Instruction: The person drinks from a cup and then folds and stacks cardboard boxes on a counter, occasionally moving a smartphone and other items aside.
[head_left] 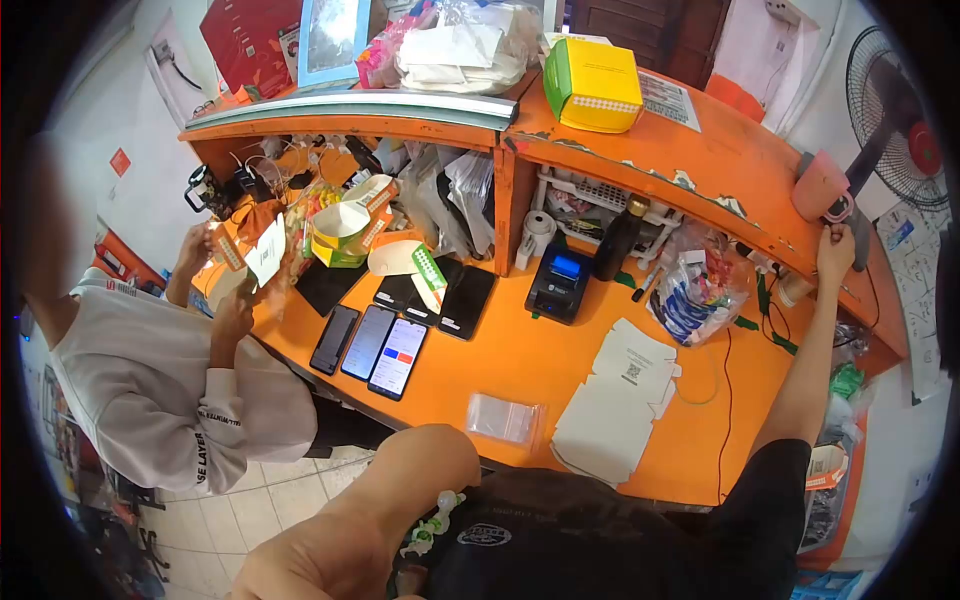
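My right hand [837,250] reaches far out to the upper shelf on the right. Its fingers are curled at the shelf edge, just below the handle of a pink mug [818,186]; whatever they grip is hidden. My left arm is bent at the bottom left, and its hand cannot be made out. A small green and white object [435,524] shows beside that arm, against my black shirt. In front of me lie a flattened white carton [620,400] with a printed code and a stack of clear plastic bags [502,418].
A co-worker in a light sweatshirt [180,390] holds a small carton [228,247] and a white card. Several phones [398,360] lie mid-counter, near open food boxes [340,230]. A black printer [558,283], a dark bottle [622,238] and a filled plastic bag [700,285] stand beneath the shelf.
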